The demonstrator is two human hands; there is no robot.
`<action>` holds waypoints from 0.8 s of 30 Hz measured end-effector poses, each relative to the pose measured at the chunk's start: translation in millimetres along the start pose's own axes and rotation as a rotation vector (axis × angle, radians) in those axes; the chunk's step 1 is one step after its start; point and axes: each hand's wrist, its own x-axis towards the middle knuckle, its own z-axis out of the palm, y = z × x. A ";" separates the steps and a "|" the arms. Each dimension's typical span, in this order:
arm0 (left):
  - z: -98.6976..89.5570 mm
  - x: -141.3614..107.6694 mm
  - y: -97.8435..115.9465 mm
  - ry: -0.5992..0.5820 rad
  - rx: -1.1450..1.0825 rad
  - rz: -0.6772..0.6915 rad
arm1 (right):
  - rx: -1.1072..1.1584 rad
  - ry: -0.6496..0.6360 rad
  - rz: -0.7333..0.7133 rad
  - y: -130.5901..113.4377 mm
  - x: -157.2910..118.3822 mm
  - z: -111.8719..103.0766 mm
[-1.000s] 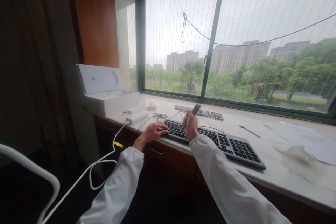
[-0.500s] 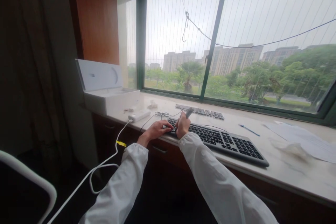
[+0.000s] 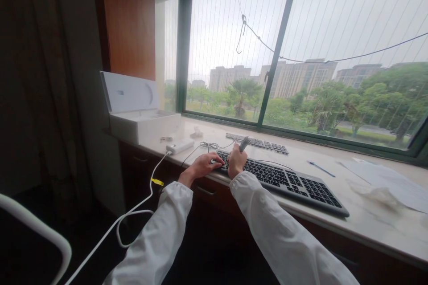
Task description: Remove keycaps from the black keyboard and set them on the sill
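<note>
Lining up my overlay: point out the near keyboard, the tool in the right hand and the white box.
near keyboard (image 3: 294, 182), head view, middle keys.
tool (image 3: 244, 143), head view, upper shaft.
white box (image 3: 143, 127), head view, front wall.

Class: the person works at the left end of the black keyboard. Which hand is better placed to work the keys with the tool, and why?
Probably the right hand: it already grips the tool over the keyboard. The left hand rests at the keyboard's corner.

I log: keyboard (image 3: 284, 181), matt dark plastic keys in a grey frame; counter (image 3: 368, 222), pale polished stone, faintly glossy; box (image 3: 140, 118), smooth white card; cable (image 3: 133, 211), glossy white plastic; sleeves (image 3: 287, 240), white cloth, softly creased.
</note>
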 end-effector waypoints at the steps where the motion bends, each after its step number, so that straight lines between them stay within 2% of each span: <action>1: 0.5 0.1 -0.9 0.001 -0.005 -0.001 | -0.015 0.036 0.007 0.9 0.1 1.2; 5: 1.6 0.5 -2.9 0.006 0.000 -0.009 | -0.027 0.097 0.060 -0.2 1.1 5.4; 15: 2.1 0.0 -0.9 0.012 0.034 -0.017 | 0.148 0.007 0.206 -16.0 1.6 0.7; 20: 2.7 -0.3 -2.5 0.008 0.048 -0.033 | 0.164 0.044 0.170 -16.8 -4.2 0.0; 24: 2.8 -0.3 -2.6 0.000 0.064 -0.045 | 0.093 0.059 0.106 -11.1 -4.5 1.1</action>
